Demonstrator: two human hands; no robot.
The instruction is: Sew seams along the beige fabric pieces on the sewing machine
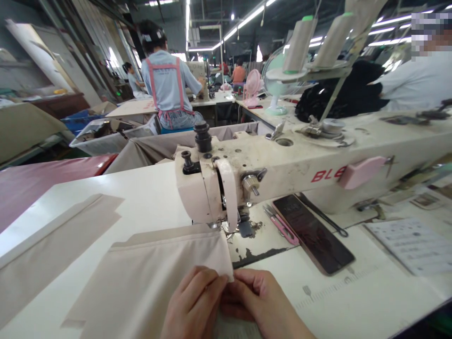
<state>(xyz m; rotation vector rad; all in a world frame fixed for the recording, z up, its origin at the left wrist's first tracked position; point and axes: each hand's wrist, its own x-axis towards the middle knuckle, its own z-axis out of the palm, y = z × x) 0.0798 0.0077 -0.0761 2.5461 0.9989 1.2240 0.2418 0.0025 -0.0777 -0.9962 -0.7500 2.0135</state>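
Note:
A beige fabric piece lies on the white table, its far edge running under the needle area of the sewing machine. My left hand pinches the fabric near its right edge, just in front of the machine head. Close beside it, my right hand has its thumb and fingers closed on the same edge. The fingertips of both hands nearly meet at the fabric's border. A seam line runs along the far side of the piece, below a narrow strip.
Another beige fabric piece lies at the left. Right of the needle are pink thread snips, a phone and a paper sheet. Thread cones stand above the machine. A person sits ahead; another is at right.

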